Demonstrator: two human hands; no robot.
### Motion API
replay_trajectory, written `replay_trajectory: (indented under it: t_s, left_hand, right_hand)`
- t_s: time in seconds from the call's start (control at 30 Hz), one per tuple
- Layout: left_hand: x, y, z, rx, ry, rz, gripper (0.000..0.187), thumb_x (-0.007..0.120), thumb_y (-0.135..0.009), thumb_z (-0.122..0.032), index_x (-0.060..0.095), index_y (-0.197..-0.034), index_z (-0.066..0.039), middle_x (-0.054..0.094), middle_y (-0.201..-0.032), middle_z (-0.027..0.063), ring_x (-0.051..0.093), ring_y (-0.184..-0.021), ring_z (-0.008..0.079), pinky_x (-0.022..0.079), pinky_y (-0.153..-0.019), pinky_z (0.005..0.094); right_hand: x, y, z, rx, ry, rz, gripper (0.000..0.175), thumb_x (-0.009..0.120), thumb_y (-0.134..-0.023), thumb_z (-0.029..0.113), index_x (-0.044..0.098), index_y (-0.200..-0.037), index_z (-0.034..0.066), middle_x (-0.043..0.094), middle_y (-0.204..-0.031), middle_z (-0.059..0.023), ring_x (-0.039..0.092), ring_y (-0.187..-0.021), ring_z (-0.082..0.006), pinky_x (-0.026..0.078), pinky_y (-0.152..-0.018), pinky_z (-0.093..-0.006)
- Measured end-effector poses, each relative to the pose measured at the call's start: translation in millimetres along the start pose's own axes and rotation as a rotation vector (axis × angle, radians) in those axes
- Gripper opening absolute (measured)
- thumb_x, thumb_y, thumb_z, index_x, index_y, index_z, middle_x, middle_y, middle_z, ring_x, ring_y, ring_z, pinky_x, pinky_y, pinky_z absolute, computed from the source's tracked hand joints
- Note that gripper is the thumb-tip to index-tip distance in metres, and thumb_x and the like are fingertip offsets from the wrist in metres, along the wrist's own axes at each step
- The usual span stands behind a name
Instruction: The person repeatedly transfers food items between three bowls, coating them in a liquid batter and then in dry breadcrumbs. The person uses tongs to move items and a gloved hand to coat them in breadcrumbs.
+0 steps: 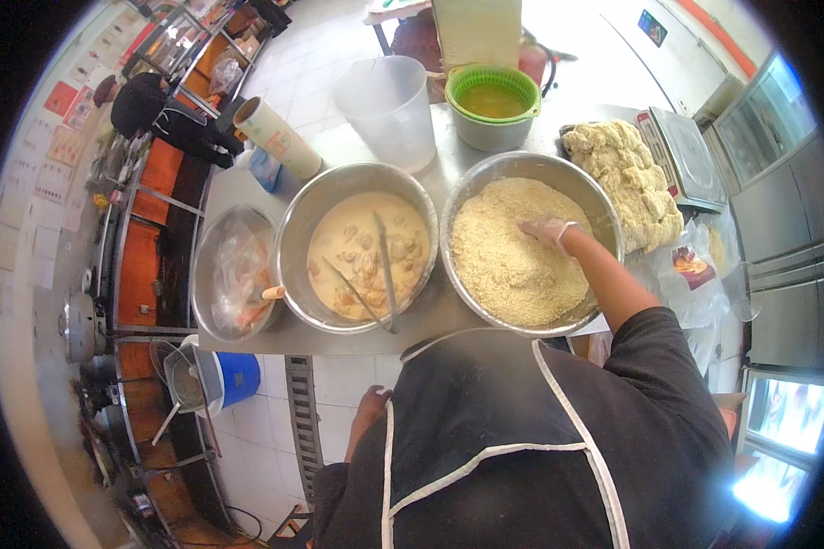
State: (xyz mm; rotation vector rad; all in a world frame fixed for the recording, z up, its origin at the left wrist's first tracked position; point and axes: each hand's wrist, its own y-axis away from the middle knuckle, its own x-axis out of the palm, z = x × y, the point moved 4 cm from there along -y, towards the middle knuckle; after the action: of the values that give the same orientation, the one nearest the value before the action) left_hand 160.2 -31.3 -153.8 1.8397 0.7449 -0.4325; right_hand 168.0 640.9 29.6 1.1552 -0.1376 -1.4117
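My right hand (548, 231), in a clear plastic glove, rests in the pale crumb coating (508, 267) that fills a large steel bowl (614, 206); its fingertips are partly hidden in the crumbs. My left hand (373, 403) hangs bare beside my apron, below the table edge, its fingers loosely bent and holding nothing that I can see. Left of the crumb bowl, a second steel bowl (290, 226) holds pieces in a creamy batter (336, 219). Metal tongs (386, 274) lean in it, their joined end over the near rim. Coated pieces (625, 178) are heaped at the right.
A steel bowl with plastic bags (237, 267) stands at the left, near a paper roll (278, 137). Behind are a clear tub (388, 110) and a green basket (492, 96) in a grey bucket. A scale (687, 158) stands right. Another person (144, 106) works at the far left.
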Motion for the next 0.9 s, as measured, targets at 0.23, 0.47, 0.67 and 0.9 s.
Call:
replay_trajectory:
  t_s: [0.23,0.47,0.67,0.9]
  left_hand:
    - [20,9,23,-0.046,0.042,-0.003,0.061,0.075,-0.095,-0.043,0.062,-0.136,0.001,0.074,-0.117,0.0279,0.072,-0.114,0.0380,0.055,-0.097,0.0445]
    - [46,-1,46,-0.096,0.109,0.000,0.061,0.075,-0.095,-0.043,0.062,-0.136,0.001,0.074,-0.116,0.0275,0.072,-0.114,0.0374,0.055,-0.097,0.0444]
    - [62,-7,58,-0.119,0.172,0.044,0.063,0.076,-0.094,-0.044,0.062,-0.135,0.002,0.074,-0.118,0.0283,0.071,-0.116,0.0379,0.055,-0.097,0.0450]
    - [54,-7,53,-0.092,0.070,0.007,0.061,0.074,-0.096,-0.045,0.063,-0.136,-0.001,0.072,-0.121,0.0292,0.070,-0.116,0.0406,0.055,-0.097,0.0451]
  right_hand:
    - [39,31,-7,0.158,-0.359,0.395,0.103,0.081,-0.083,0.058,0.038,-0.162,0.0060,0.049,-0.158,-0.0230,0.052,-0.141,-0.0334,0.040,-0.116,-0.0469]
    - [-22,78,54,-0.092,0.198,0.124,0.097,0.088,-0.076,0.044,0.049,-0.150,-0.0062,0.066,-0.136,-0.0246,0.065,-0.124,-0.0321,0.049,-0.107,-0.0406]
    - [-38,108,84,-0.339,0.218,-0.251,0.088,0.084,-0.080,0.046,0.055,-0.147,-0.0039,0.070,-0.129,-0.0262,0.069,-0.118,-0.0374,0.052,-0.105,-0.0428]
    - [4,110,38,0.220,0.598,0.091,0.099,0.080,-0.076,0.071,0.066,-0.135,-0.0066,0.065,-0.140,-0.0247,0.064,-0.127,-0.0369,0.049,-0.109,-0.0427]
